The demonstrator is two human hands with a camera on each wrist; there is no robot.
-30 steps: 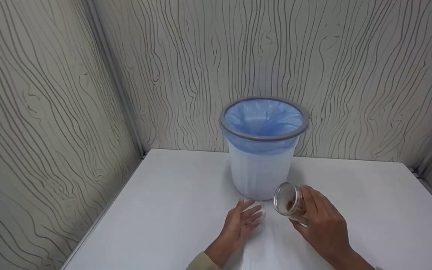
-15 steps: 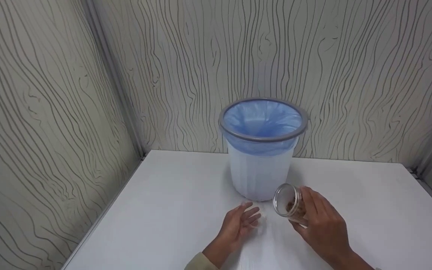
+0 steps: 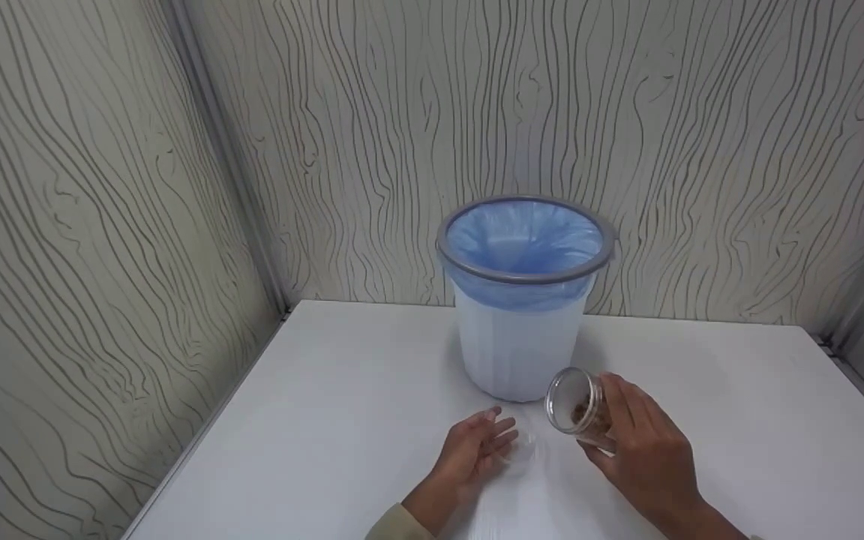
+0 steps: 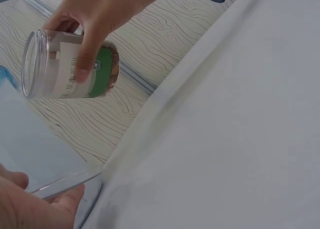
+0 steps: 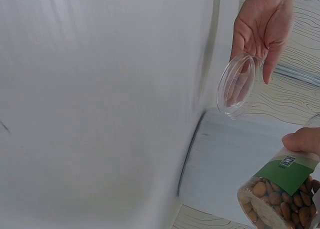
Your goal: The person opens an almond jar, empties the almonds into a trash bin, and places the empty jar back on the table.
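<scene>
My right hand (image 3: 649,446) grips a clear jar (image 4: 56,66) with a green and white label. The jar is tilted, its uncovered mouth turned left toward my other hand. Almonds (image 5: 286,209) lie in its bottom end in the right wrist view. My left hand (image 3: 466,454) holds a clear round lid (image 5: 235,86) by its edge, apart from the jar. In the head view the lid shows faintly beside the fingers.
Behind both hands, a white trash bin (image 3: 518,345) with a blue liner (image 3: 526,296) and a grey rim ring stands on the white table (image 3: 357,375). Walls with a wood-grain pattern (image 3: 372,150) close off the back and sides.
My left hand has shifted slightly down and left, turning the lid so more of its round face shows in the head view. The right hand and jar stay nearly still.
</scene>
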